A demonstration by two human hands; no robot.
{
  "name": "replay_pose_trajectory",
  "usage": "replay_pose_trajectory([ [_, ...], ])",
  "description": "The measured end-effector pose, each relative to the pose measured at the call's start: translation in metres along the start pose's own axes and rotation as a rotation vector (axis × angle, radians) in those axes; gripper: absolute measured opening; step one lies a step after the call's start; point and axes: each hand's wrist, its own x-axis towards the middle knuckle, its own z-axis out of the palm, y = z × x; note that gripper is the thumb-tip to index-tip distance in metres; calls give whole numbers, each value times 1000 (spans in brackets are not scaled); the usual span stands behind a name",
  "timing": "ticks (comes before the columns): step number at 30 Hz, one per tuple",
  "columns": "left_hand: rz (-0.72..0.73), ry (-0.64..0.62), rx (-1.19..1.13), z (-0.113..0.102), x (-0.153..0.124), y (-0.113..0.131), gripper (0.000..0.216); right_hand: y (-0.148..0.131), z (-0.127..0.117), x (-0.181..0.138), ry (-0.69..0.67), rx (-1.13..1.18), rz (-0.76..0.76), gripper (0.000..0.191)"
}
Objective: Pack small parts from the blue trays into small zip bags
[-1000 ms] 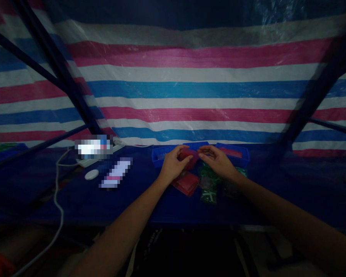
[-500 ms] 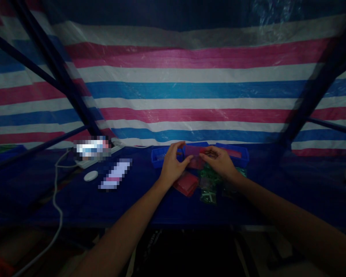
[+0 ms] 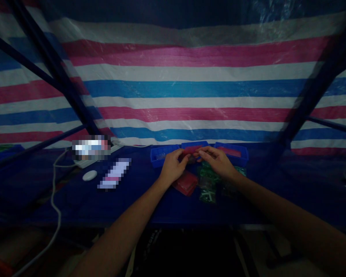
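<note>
Between my two hands is a small, thin red plastic bag point(image 3: 191, 149), held just in front of the blue bins. My left hand point(image 3: 173, 164) pinches its left side with thumb and fingers. My right hand point(image 3: 216, 158) has its fingertips closed at the right side of the same bag. A dark bit shows under the bag, too dim to name. Below my left hand lies a stack of flat red bags point(image 3: 187, 183). Clear packets with green contents point(image 3: 208, 189) are spread under and in front of my right hand.
Three blue bins stand along the back: a left bin point(image 3: 153, 157), a middle bin point(image 3: 194, 144) and a right bin point(image 3: 232, 158) with red sheets. At left lie a blurred-out phone point(image 3: 114, 174), a round white object point(image 3: 90, 176) and a power strip point(image 3: 86, 162) with a white cable point(image 3: 57, 209).
The red bag, earlier held up broad between my hands, now looks flatter and narrower. My right hand has moved slightly left, its fingers nearer to my left hand.
</note>
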Motion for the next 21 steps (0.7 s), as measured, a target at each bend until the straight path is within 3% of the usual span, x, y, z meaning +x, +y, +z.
replay_pose_trajectory([
  [5,-69,19,-38,-1,0,-6,18,11,-6,4,79,-73,-3,33],
  [9,-31,19,-49,-2,-1,-2,19,12,-7,4,120,-154,-40,40],
  [12,9,-29,-84,-4,-1,4,20,8,-5,2,65,-231,-94,43],
  [15,31,-80,-90,-2,-2,8,21,8,-5,1,-2,-246,-82,35],
  [17,29,-52,-113,1,-2,8,25,10,-6,3,28,-229,-60,30],
  [21,20,112,-139,4,0,7,41,15,-14,8,215,-178,-27,31],
])
